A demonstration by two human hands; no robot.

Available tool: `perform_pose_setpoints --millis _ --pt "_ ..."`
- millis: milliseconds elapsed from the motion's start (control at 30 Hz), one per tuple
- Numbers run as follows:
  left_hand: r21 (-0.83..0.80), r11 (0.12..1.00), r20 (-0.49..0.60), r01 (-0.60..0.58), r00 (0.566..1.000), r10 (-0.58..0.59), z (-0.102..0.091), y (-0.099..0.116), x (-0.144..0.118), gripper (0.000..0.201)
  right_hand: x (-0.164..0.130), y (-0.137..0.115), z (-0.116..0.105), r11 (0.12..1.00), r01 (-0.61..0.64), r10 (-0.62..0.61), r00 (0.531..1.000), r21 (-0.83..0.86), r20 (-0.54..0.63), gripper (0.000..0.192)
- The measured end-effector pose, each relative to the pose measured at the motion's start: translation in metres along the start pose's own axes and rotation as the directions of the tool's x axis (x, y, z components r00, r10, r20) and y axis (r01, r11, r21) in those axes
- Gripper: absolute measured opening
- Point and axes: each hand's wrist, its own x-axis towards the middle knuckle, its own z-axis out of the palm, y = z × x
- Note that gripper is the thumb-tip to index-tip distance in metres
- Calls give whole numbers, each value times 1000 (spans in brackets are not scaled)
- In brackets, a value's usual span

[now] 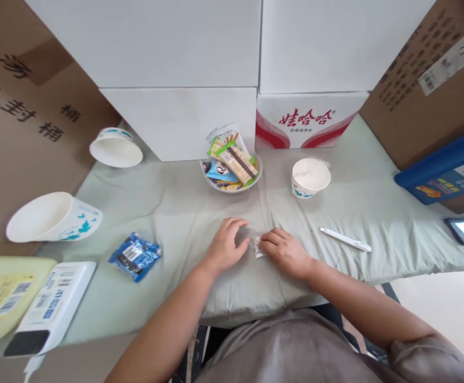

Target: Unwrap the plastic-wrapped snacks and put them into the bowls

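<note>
On the cloth-covered table (pixel 200 218), near its front edge, lies a small clear packet (pixel 259 248) with something pale in it. My right hand (pixel 286 252) is closed over the packet's right side, its fingertips pressed down on it. Just left of the packet, my left hand (pixel 227 246) is curved with thumb and fingers apart, holding nothing. What the packet contains is too small to make out. Beyond both hands stands a clear bowl (pixel 232 190) heaped with wrapped snacks (pixel 235 161).
Paper cups stand at left (pixel 81 218), back left (pixel 116 149) and right (pixel 303 189). A white utility knife (pixel 345 239) lies right of my hands, a blue packet (pixel 135 256) left. White boxes (pixel 179 119) wall the back; a power strip-like white device (pixel 56 300) sits front left.
</note>
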Motion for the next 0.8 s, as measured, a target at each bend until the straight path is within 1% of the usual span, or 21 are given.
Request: perform_pose_setpoints --millis 33,100,133,167,200,233,267,300,333,367,433,467,500,533,600,667,733,800 --pt "-4 1000 -9 -3 1000 3 0 -2 0 31 0 7 -9 1000 7 -7 1000 -7 -23 24" --pt "13 1000 0 -25 1000 25 0 -4 1 25 2 27 -35 997 -55 46 987 -51 -156 26" --pt "27 999 15 -37 999 37 1 -4 1 22 5 39 -51 987 -137 110 957 -84 -268 26" --pt "41 998 30 -44 999 43 2 -4 1 19 9 52 -68 969 -221 172 923 -110 -343 26" --pt "52 998 46 -46 998 43 2 -3 2 18 14 67 -84 953 -275 208 898 -126 -388 26" --pt "59 997 59 -42 997 39 3 -2 2 17 20 81 -99 926 -348 253 859 -144 -444 25" --pt "64 997 69 -39 997 34 3 -1 3 17 27 96 -112 867 -464 334 811 -180 -481 22" --pt "67 997 75 -37 997 32 3 -1 3 16 35 110 -122 817 -543 396 774 -194 -494 21" --pt "68 997 77 -39 996 34 3 -1 3 15 42 123 -129 781 -597 455 745 -183 -489 20" --pt "66 997 78 -44 996 39 2 -1 4 15 49 135 -135 746 -650 523 706 -143 -477 19" --pt "62 996 80 -56 995 51 2 -2 4 14 61 152 -139 686 -728 666 620 14 -416 18" --pt "60 996 82 -60 995 55 1 -2 4 14 64 157 -139 648 -753 731 574 112 -369 19" --pt "58 996 83 -61 995 56 1 -3 4 14 66 159 -138 607 -769 784 540 201 -305 20" --pt "58 996 84 -61 995 56 1 -3 4 14 67 160 -136 569 -778 821 521 266 -231 21" --pt "59 997 86 -57 995 52 1 -4 4 14 67 158 -132 519 -797 851 516 310 -96 21" --pt "56 997 89 -56 995 51 1 -4 4 14 66 152 -127 509 -816 850 527 275 -8 16" --pt "48 997 91 -58 994 54 0 -4 4 15 66 146 -122 526 -822 839 543 220 25 8" --pt "40 997 88 -59 995 55 0 -4 5 15 68 141 -120 556 -815 822 568 161 39 4"
